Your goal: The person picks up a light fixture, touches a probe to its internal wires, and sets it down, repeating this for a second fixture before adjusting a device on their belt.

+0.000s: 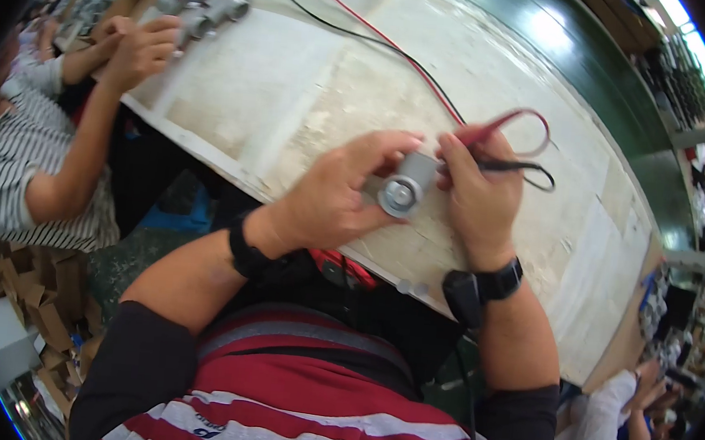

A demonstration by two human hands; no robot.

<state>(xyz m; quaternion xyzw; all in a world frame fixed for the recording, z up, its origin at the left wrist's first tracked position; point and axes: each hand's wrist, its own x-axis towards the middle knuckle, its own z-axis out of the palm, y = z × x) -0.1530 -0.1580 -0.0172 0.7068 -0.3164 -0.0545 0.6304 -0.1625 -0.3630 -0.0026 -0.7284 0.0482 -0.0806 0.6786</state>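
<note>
Left fingers (382, 145) grasping grey round-ended metal cylinder (417, 169) above worn off-white counter (364, 83); right fingers (459, 156) pinching flexible red lead (497, 124) and thin black lead (503, 165) just beside; looks like probing step; next move likely calls for steady cylinder, lead tips onto metal; contact unclear.

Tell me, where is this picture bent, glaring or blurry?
Head view: the table bends at its edges, corners black; head view: glare whitens the green floor; head view: the metal part in the left hand and leads in the right hand look slightly soft.
</note>
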